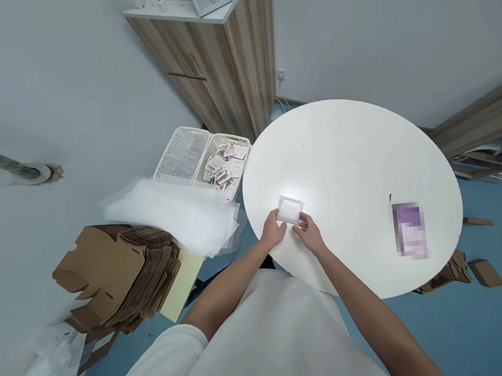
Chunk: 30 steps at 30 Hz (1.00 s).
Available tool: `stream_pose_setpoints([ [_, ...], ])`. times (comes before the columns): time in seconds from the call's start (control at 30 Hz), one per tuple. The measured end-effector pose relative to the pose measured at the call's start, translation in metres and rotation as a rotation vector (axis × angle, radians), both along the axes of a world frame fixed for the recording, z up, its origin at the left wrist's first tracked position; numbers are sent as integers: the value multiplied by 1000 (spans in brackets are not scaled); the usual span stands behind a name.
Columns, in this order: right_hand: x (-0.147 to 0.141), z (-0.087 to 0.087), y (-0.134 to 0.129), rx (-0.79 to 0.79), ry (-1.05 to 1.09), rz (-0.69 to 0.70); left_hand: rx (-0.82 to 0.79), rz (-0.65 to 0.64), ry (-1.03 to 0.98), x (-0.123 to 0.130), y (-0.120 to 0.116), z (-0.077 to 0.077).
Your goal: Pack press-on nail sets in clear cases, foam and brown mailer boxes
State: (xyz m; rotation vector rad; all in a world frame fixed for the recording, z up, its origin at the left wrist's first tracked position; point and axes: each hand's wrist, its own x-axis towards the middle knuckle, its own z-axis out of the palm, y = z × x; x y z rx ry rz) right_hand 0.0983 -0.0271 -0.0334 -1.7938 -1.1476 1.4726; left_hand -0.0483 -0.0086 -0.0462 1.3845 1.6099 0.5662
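Observation:
A small packet wrapped in white, translucent foam sheet (290,209) is at the near left part of the round white table (341,154). My left hand (273,230) grips its left lower corner, thumb and fingers closed on the edge. On the other side, my right hand (308,232) has its fingers curled on the lower right corner. What lies inside the wrapping cannot be made out.
Left of the table, white foam sheets (168,211) lie near a stack of flat cardboard boxes (107,275). Behind them are white baskets, one with printed cards (226,166). A blurred purple item (410,230) lies on the table's right. A wooden cabinet (201,55) stands behind.

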Motion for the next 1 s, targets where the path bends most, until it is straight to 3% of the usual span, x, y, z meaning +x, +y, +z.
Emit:
stream_pose_setpoints([
  [0.23, -68, -1, 76, -20, 73, 8, 48, 37, 108, -61, 71, -3],
  [0.43, -100, -1, 114, -15, 59, -41, 25, -39, 147, -81, 109, -3],
  [0.73, -100, -2, 116, 11, 13, -10, 42, -97, 100, -86, 107, -1],
  [1.0, -92, -2, 84, 30, -65, 103, 31, -47, 95, -84, 78, 7],
])
